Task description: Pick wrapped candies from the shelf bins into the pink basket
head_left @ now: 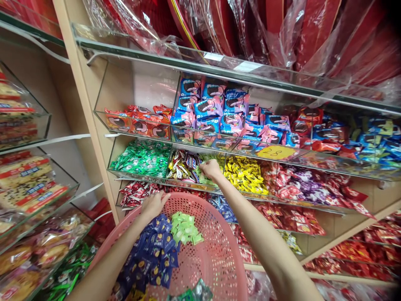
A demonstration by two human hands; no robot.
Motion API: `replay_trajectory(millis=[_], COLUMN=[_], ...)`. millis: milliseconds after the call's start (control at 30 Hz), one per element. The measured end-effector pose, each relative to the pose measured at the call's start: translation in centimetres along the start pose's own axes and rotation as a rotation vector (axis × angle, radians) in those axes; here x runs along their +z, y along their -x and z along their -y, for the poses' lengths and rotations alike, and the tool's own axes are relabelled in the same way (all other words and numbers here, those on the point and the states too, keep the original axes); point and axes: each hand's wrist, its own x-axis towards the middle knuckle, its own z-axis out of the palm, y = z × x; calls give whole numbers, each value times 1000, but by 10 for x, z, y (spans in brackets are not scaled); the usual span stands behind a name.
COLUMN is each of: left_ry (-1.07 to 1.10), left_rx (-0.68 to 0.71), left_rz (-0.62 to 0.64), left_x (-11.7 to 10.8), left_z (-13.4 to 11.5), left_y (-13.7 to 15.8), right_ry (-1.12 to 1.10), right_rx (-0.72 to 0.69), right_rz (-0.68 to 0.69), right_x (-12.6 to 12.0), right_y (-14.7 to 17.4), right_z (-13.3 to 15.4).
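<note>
Pink basket (216, 238), open mouth upward

One basket (227, 251), one yellow label (277, 152)

Two hands in all: one left hand (155, 204) left of centre, one right hand (211, 169) at centre. Lower centre, the basket has four colours of sweets: purple (153, 251), pale green (186, 228), darker green (203, 290), yellow (136, 294). Single packets overlap too much to count.
</note>
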Motion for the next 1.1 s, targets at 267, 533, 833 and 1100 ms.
replay_trajectory(millis=[267,533,833,1100], left_ry=[6,-14,-17,-28], left_rx=[4,6,37,45], left_rz=[-5,-9,-20,20], left_x=[0,-4,-1,6], left_z=[0,1,-5,-10], left_y=[1,3,-1,-3], right_ry=[-5,1,-335,-570], right_rx=[-84,-332,-473,-327], right_rz=[-112,-223,-28,172], right_x=[-5,-21,-8,17], right_y=[3,16,102,121], right_z=[0,-1,-32,-60])
